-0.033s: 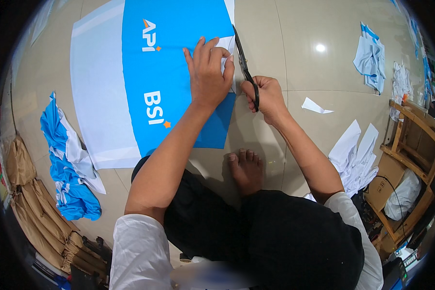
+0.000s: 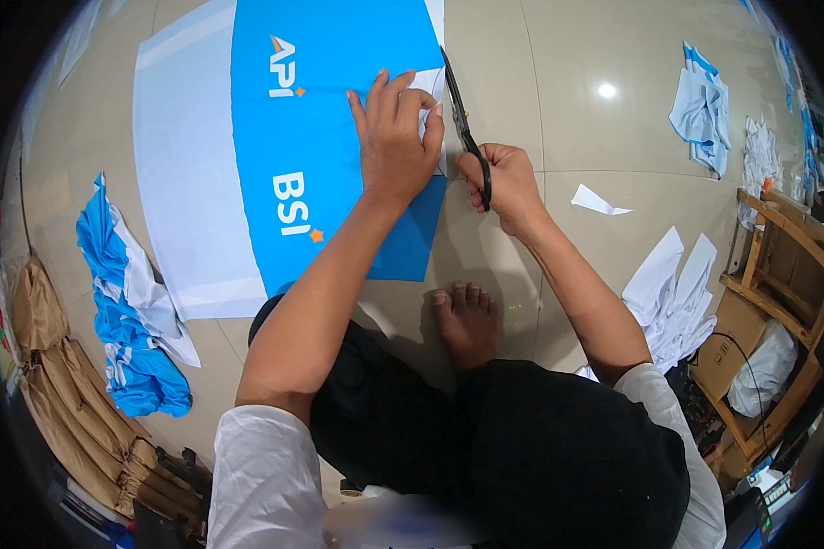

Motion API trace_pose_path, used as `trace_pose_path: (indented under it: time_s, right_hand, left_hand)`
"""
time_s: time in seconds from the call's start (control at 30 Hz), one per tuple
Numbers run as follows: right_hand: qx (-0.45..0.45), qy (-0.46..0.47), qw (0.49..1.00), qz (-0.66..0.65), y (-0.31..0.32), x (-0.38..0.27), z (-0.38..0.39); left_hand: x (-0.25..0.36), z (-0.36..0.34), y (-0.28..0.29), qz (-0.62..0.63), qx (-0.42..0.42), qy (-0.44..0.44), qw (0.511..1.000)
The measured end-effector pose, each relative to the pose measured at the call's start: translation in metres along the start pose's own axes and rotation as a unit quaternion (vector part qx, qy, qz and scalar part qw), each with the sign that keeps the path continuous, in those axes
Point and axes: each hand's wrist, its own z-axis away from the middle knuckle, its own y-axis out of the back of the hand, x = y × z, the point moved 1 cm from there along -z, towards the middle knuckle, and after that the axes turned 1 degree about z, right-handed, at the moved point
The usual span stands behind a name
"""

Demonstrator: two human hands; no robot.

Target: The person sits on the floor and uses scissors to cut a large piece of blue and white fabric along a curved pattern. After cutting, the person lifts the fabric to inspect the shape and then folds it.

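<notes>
While the left hand presses flat, fingers spread, on the blue-and-white printed sheet spread over the tiled floor, the right hand grips the black scissors by their handles, fingers closed through the loops. The blades run along the sheet's right edge, just beside the left fingertips. Compared with the earlier frame, nothing has visibly shifted; hands, scissors and sheet keep their places. The scissors' long axis lies nearly straight away from the person, tips pointing forward and slightly left. White paper offcuts lie to the right, well apart.
</notes>
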Motion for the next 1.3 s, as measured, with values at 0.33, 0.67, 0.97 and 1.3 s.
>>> trace_pose_path:
  time_s: [0.33, 0.67, 0.97, 1.3]
  right_hand:
    - [-0.015, 0.02, 0.999, -0.029, -0.002, -0.01, -0.013]
    - [-0.024, 0.025, 0.999, -0.033, -0.005, -0.015, -0.021]
    - [-0.021, 0.015, 0.999, -0.024, -0.004, -0.015, -0.019]
    - [-0.017, 0.019, 0.999, -0.025, -0.005, -0.013, -0.019]
  left_hand:
    - [0.002, 0.0, 0.002, 0.014, -0.003, -0.001, 1.0]
    - [0.001, 0.0, 0.002, 0.01, 0.003, -0.009, 1.0]
    - [0.001, 0.0, 0.002, 0.012, 0.006, -0.009, 1.0]
    - [-0.001, 0.0, 0.0, 0.012, 0.009, -0.008, 1.0]
